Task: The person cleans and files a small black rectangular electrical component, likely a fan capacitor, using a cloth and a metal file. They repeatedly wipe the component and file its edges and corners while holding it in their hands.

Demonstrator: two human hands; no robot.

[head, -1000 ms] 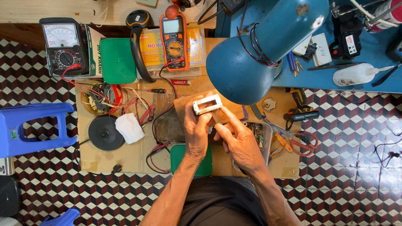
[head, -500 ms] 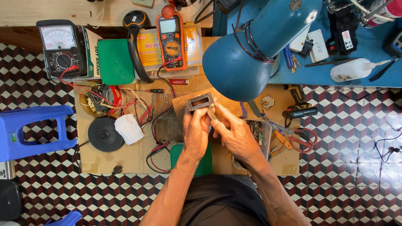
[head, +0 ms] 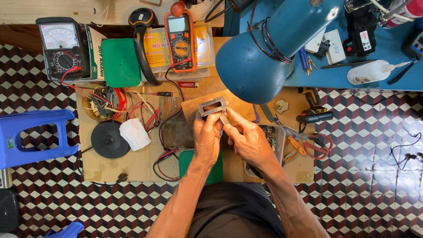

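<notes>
Left hand [head: 207, 136] and right hand [head: 249, 140] meet at the middle of the cardboard sheet [head: 136, 164], pinching a small rectangular metal frame [head: 213, 106] between them, just under the desk lamp shade [head: 255, 66]. Left of the hands lie a tissue [head: 134, 133] and a round disc [head: 109, 140]. Behind them stands a digital multimeter [head: 179, 42], an analog multimeter [head: 61, 48] far left. Scissors [head: 315, 147] lie to the right.

Floor [head: 374, 176]: cube-pattern tiles in dark red, black and white. Cardboard sheet [head: 132, 163] lies on it as work surface. Blue lamp [head: 264, 57] hangs over the middle, lit patch under it. Blue table [head: 379, 75] top right, wooden shelf [head: 66, 9] top left. Blue plastic stool [head: 31, 136] at left.
</notes>
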